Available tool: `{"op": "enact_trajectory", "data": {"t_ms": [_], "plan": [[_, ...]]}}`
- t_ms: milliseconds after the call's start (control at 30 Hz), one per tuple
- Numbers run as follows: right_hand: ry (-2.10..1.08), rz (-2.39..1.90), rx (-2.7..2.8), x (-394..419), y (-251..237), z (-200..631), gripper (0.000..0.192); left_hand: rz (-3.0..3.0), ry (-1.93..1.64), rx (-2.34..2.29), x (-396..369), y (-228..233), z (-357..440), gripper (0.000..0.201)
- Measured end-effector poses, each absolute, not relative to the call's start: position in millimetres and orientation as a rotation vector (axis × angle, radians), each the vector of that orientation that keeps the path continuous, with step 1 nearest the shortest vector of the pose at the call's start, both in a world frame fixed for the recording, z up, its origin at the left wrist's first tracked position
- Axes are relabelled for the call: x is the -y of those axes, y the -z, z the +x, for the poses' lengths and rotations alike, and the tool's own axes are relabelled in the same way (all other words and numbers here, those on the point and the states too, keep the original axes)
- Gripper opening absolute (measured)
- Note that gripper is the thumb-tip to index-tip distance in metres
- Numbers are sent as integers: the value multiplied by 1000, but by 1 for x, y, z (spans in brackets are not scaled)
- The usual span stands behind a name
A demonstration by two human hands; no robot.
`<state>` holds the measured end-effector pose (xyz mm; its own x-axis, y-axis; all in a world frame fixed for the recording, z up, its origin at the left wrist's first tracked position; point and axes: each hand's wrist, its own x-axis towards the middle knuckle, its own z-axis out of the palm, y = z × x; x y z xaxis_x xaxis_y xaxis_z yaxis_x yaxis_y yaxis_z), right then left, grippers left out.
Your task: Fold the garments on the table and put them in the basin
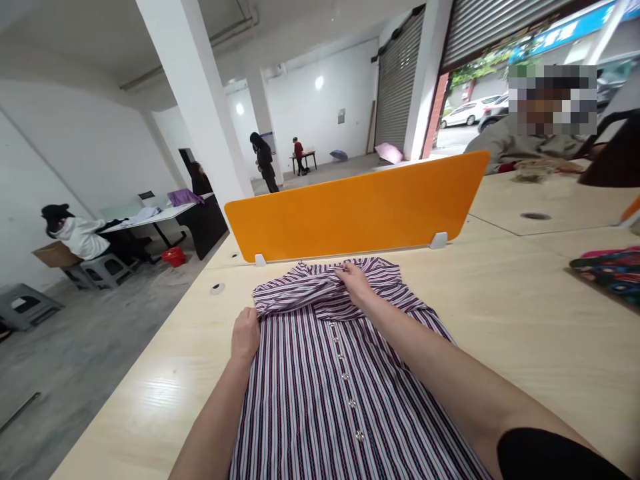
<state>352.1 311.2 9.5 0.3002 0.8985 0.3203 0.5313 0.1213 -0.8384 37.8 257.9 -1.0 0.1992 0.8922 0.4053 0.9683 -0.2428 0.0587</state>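
Observation:
A striped button-front shirt (295,387) lies spread on the wooden table, its row of buttons running down the middle. One striped sleeve (295,291) is folded across the upper chest, below the collar. My right hand (356,283) pinches the end of that sleeve near the centre of the shirt. At the shirt's left edge, by the shoulder fold, my left hand (246,335) is closed on the fabric, its fingertips partly hidden. The shirt's lower end runs out of the picture.
An orange divider panel (350,207) on white clamps stands just behind the shirt. A patterned cloth item (610,273) lies at the right edge. Across the divider a person (530,133) sits at the adjoining table. Cable holes (217,289) pierce the tabletop.

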Motion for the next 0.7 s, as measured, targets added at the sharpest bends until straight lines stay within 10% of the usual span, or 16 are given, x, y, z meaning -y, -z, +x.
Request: {"op": "enact_trajectory", "data": {"t_ms": [300,700], "plan": [[-347,-1785,1425,-272,-1,388,12,-2356,265,1805,-262,-37,24,27],[-329,-1689,2413,-232,3,360,69,-2511,93,1818,-293,-4,66,65]]}}
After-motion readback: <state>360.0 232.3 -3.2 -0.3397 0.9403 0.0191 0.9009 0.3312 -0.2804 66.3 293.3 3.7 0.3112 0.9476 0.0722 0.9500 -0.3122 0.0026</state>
